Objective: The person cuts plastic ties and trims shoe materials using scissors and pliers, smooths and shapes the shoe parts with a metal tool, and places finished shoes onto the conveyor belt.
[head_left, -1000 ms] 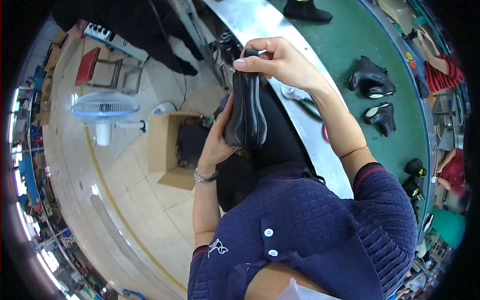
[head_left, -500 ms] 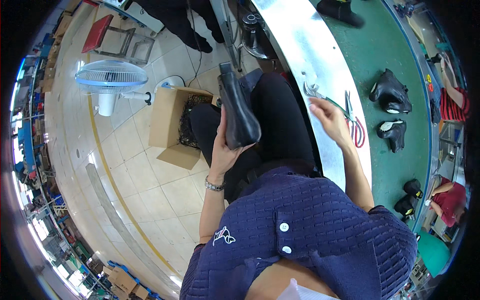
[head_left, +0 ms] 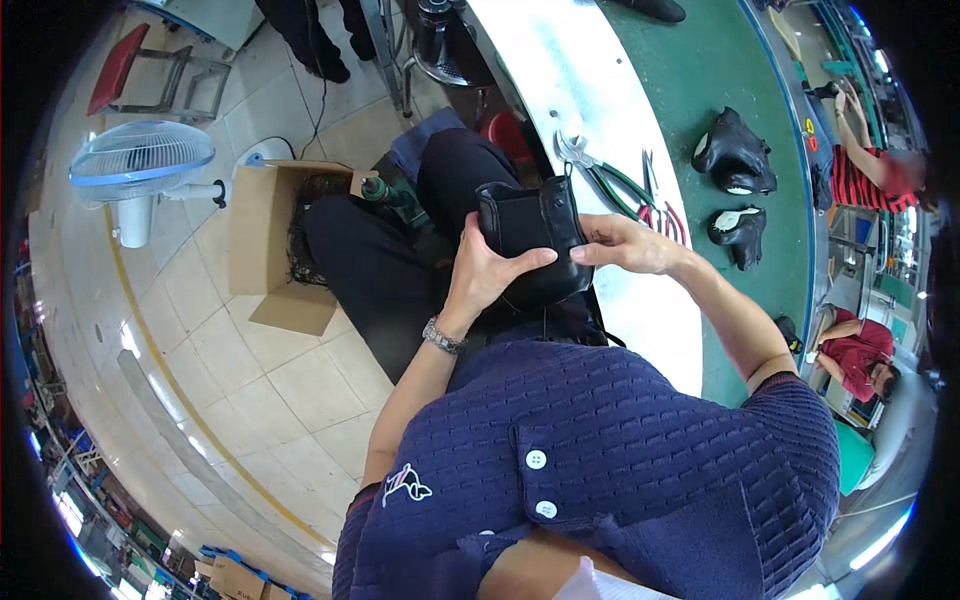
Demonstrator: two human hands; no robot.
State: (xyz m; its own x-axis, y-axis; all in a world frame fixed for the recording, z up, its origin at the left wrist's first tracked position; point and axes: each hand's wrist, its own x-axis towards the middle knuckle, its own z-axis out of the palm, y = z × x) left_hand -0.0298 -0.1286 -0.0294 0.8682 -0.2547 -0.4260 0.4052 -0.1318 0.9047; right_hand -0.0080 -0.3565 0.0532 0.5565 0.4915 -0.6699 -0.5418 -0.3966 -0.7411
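Note:
A black leather shoe upper [head_left: 530, 230] is held above my lap, its wide opening facing up. My left hand [head_left: 485, 270] is closed round its left side, with the thumb lying across the front. From the right, my right hand [head_left: 630, 245] pinches its edge between thumb and fingers. On the metal bench beside my right hand lie a pair of green-handled pincers [head_left: 612, 185] and a pair of red-handled scissors [head_left: 650, 190].
Black shoes [head_left: 735, 155] stand on the green belt [head_left: 690, 80] beyond the metal bench [head_left: 655, 345]. An open cardboard box [head_left: 258, 225] and a fan [head_left: 140, 160] are on my left. A green object [head_left: 385, 190] is by my left leg. Other people work across the belt.
My right hand has come from beside the pincers to the shoe upper and taken hold of it. The upper has turned, so its opening now shows. The view has shifted right.

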